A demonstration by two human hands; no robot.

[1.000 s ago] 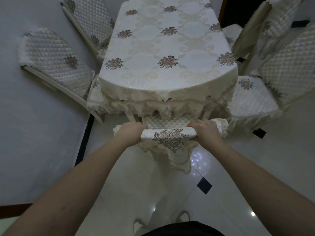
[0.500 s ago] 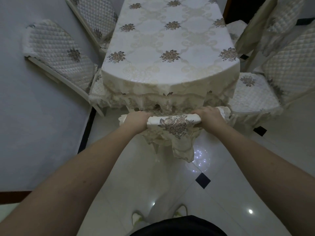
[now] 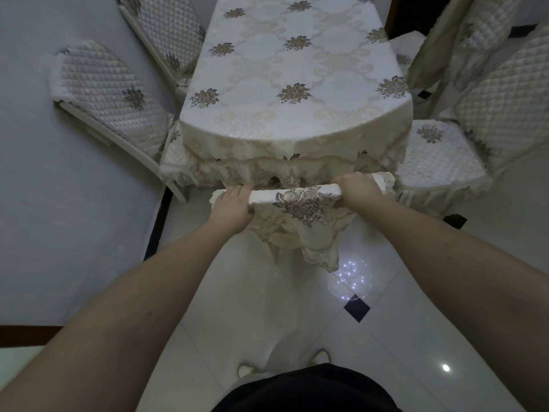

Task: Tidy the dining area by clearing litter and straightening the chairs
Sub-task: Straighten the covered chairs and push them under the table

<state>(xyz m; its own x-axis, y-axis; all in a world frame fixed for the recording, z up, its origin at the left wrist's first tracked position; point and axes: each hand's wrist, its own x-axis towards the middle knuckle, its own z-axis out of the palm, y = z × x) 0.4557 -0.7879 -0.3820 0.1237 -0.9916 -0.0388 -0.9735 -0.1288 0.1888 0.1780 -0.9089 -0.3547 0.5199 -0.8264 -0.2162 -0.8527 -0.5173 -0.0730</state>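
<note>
Glossy white floor [image 3: 231, 298] w/ small black inset tiles runs under everything; dark shirt and pale shoes show at bottom edge. Both forearms reach fwd. Left hand [image 3: 231, 209] is curled over the left end of the chair top rail [image 3: 294, 195], right hand [image 3: 355, 187] curled over the right end, both clamped on it, knuckles up. Rail is wrapped in a cream cover w/ a brown flower motif between the hands; lace trim hangs below it. Chair sits at the near end of the table [image 3: 297, 84], rail just beside the tablecloth's lace hem, seat hidden under the cloth. Tablecloth is cream w/ repeated flower motifs. Left chair [image 3: 110, 93], quilted back, stands at the table's left edge against the grey wall; another quilted back sits beyond it. Right chair [image 3: 439, 153] shows its quilted seat just beside the table's right corner, more quilted backs behind it.
</note>
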